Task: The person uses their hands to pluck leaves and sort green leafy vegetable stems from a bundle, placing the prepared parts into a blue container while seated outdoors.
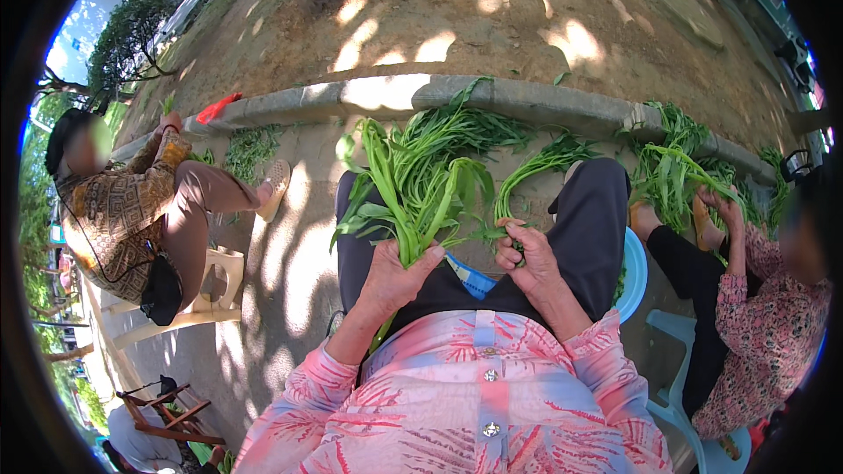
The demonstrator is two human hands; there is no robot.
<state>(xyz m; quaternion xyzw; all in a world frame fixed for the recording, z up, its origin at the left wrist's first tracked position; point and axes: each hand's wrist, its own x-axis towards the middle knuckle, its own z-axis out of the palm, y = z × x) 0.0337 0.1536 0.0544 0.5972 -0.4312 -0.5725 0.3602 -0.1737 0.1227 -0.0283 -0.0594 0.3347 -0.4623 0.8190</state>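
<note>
My left hand [400,276] is closed around the stems of a bunch of leafy green vegetables [402,204], held upright above my left thigh. To its right, my right hand [527,250] pinches a few green stalks or leaves near the lower ends of a smaller bundle of greens [543,164]. The fingers hide part of what it holds, so whether it grips that bundle cannot be told. A large heap of long-leaved greens [454,128] lies on the pavement against the stone kerb, beyond the bunch. Something blue with a pale edge [471,278] shows between my thighs.
A light blue plastic basin [633,276] with greens stands beside my right leg. On the right a person [757,316] sits handling greens near a blue plastic chair [678,401]. Another person [118,217] sits at left on a beige stool [220,283]. The stone kerb [514,97] crosses ahead.
</note>
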